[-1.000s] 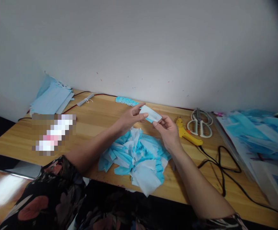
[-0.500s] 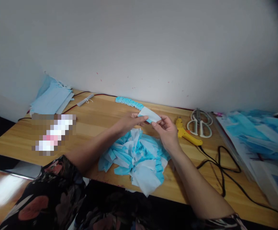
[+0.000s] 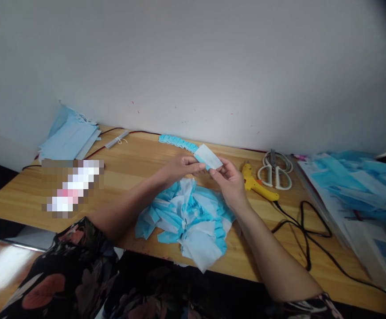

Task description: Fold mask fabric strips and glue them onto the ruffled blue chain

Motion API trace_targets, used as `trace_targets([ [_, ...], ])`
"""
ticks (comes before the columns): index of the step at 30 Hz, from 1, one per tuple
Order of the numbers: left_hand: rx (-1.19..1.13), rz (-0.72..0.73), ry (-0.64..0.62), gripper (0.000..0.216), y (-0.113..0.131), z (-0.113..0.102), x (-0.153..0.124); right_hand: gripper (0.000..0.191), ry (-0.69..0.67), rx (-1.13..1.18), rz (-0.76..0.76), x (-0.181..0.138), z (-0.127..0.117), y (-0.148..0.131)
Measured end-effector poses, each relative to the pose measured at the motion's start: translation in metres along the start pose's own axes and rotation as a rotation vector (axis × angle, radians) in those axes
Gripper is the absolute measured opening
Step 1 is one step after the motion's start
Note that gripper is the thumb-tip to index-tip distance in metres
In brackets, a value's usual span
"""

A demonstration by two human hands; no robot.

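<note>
Between my hands is a small rectangle of white and light-blue mask fabric (image 3: 208,156), tilted with its white face up. My left hand (image 3: 183,169) is closed on its lower left corner, thumb stretched along the edge. My right hand (image 3: 230,179) pinches the lower right edge between thumb and fingers. Below them lies a heap of crumpled blue and white mask fabric (image 3: 196,221). Just behind the held piece, a pleated blue strip (image 3: 177,141) rests on the table.
On the right are a yellow glue gun (image 3: 259,188) with a black cord, white-handled scissors (image 3: 274,173) and a pile of blue fabric pieces (image 3: 368,181). Stacked face masks (image 3: 69,137) and a tied bundle of sticks (image 3: 117,139) lie left on the wooden table (image 3: 129,168).
The fabric piece has turned a little, its right side dipping lower. My left thumb has shifted on its edge. Both hands keep nearly the same place.
</note>
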State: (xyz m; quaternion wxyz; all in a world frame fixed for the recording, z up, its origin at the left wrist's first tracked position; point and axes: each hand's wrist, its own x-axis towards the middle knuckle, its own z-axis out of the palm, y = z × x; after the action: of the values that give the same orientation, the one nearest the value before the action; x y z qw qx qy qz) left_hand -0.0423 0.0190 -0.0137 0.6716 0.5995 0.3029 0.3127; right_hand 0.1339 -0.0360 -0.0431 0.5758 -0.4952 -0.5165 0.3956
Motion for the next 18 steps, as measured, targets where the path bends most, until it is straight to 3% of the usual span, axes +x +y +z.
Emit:
trace_targets([
  [6, 0.052, 0.009, 0.032, 0.037, -0.0008, -0.0011, 0.0002, 0.038, 0.006, -0.001, 0.001, 0.0001, 0.0013, -0.0007],
  [18, -0.158, -0.012, 0.093, 0.039, -0.0037, -0.0007, 0.0029, 0.039, -0.019, -0.013, -0.006, 0.0014, -0.0008, 0.0041],
])
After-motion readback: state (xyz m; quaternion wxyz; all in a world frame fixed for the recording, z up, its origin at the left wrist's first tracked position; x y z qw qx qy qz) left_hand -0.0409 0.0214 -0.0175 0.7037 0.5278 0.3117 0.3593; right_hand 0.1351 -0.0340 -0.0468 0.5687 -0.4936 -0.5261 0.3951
